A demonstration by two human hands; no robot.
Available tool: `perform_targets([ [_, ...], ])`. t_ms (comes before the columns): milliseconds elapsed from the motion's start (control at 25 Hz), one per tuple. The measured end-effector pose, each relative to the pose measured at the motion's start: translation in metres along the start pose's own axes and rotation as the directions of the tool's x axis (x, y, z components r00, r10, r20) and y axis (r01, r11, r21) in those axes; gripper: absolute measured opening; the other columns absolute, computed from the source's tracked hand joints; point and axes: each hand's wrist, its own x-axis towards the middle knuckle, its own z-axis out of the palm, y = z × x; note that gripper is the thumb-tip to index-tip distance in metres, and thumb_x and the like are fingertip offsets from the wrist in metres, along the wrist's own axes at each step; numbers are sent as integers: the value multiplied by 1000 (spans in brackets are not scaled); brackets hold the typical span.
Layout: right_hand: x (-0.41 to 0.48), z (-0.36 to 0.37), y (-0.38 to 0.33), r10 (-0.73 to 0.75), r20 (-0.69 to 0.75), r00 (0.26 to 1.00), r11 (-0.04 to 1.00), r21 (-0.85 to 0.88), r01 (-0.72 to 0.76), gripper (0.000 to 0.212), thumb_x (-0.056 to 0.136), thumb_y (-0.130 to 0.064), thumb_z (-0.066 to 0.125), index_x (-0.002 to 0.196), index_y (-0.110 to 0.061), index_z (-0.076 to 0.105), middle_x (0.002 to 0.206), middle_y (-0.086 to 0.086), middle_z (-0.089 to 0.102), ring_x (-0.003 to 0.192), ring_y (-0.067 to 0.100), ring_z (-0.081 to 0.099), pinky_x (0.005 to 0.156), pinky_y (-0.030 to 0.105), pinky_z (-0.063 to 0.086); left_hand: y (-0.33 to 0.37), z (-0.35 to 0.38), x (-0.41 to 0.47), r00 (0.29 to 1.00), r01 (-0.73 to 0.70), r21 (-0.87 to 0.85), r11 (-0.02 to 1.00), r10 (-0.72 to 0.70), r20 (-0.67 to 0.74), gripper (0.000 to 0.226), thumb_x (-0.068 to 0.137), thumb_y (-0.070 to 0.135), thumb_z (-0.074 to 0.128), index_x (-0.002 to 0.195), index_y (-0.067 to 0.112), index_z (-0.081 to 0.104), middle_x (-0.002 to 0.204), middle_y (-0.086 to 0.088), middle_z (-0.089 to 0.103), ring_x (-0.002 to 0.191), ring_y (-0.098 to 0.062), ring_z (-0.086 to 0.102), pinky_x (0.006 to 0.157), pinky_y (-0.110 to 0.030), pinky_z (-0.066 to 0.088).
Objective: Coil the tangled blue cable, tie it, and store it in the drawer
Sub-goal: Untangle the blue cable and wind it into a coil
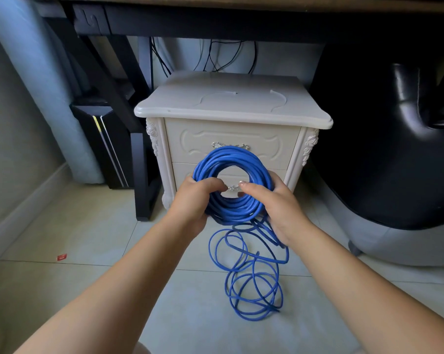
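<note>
A thick round coil of blue cable (231,159) hangs upright in front of the white nightstand (231,108). My left hand (195,198) grips the coil's lower left side, fingers curled through its middle. My right hand (272,200) grips the lower right side, thumb over the front. Loose loops of the same cable (251,279) trail from the coil down onto the tiled floor between my forearms. Both nightstand drawers are closed; the upper drawer (231,139) shows its silver handle just above the coil, and the lower drawer's handle shows through the coil's hole.
A black desk frame (139,175) and a computer tower (106,146) stand left of the nightstand. A black chair (394,149) fills the right side. Dark cords hang behind the nightstand. A small red scrap (62,257) lies on the floor at left.
</note>
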Motion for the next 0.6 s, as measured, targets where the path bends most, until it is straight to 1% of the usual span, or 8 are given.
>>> perform_targets([
  [120, 1, 5, 5, 38, 9, 999, 997, 62, -39, 38, 72, -28, 81, 105, -22, 62, 99, 10, 72, 100, 29, 69, 96, 49, 51, -2, 4, -5, 993, 110, -141, 984, -114, -19, 14, 84, -4, 57, 78, 8, 54, 64, -4, 46, 56, -16, 50, 62, -33, 45],
  [200, 3, 4, 4, 48, -53, 997, 994, 96, -42, 32, 75, -18, 77, 103, -17, 63, 91, 12, 73, 92, 29, 72, 95, 50, 53, -6, 6, -7, 987, 157, -168, 973, -152, 44, 13, 87, 1, 60, 77, 9, 57, 65, -5, 50, 54, -15, 58, 67, -35, 50],
  [280, 6, 1, 2, 76, -143, 987, 988, 147, -54, 29, 75, -1, 70, 103, -9, 63, 83, 16, 72, 82, 32, 72, 88, 51, 56, -8, 7, -10, 975, 169, -93, 981, -152, 162, 5, 87, 11, 67, 85, 11, 62, 79, -10, 60, 73, -18, 65, 79, -40, 55],
  [360, 10, -3, -2, 118, -185, 976, 964, 257, -68, 36, 72, 7, 62, 107, 2, 61, 74, 20, 69, 71, 32, 71, 73, 48, 61, -9, 6, -10, 947, 136, 34, 990, -141, 290, 14, 82, 22, 74, 94, 17, 67, 101, -6, 68, 99, -20, 65, 94, -45, 51],
  [400, 12, -5, -4, 132, -190, 973, 944, 322, -65, 35, 73, 9, 58, 108, 5, 59, 68, 18, 67, 64, 29, 70, 64, 43, 60, -11, 5, -9, 926, 128, 83, 988, -149, 348, 25, 79, 23, 77, 102, 20, 68, 110, -2, 70, 107, -17, 64, 96, -44, 49],
  [480, 14, -11, -11, 165, -168, 972, 890, 450, -74, 25, 79, 8, 51, 102, 0, 57, 61, 13, 62, 58, 25, 66, 58, 39, 57, -19, 5, -7, 891, 169, 129, 977, -208, 404, 47, 75, 15, 76, 119, 18, 62, 119, 1, 69, 111, -12, 63, 98, -41, 48],
  [520, 14, -13, -14, 182, -139, 974, 853, 516, -85, 18, 83, 6, 49, 97, -3, 57, 60, 11, 60, 58, 23, 65, 60, 41, 57, -23, 6, -5, 889, 196, 129, 972, -232, 394, 46, 76, 8, 73, 120, 14, 60, 118, -1, 68, 108, -13, 64, 97, -39, 49],
  [600, 12, -18, -19, 199, -101, 975, 786, 611, -97, 14, 89, 2, 46, 90, -8, 56, 56, 5, 56, 57, 20, 63, 64, 40, 58, -29, 8, 0, 919, 220, 100, 970, -241, 312, 28, 83, -3, 65, 109, 8, 60, 109, -7, 64, 101, -16, 64, 92, -34, 52],
])
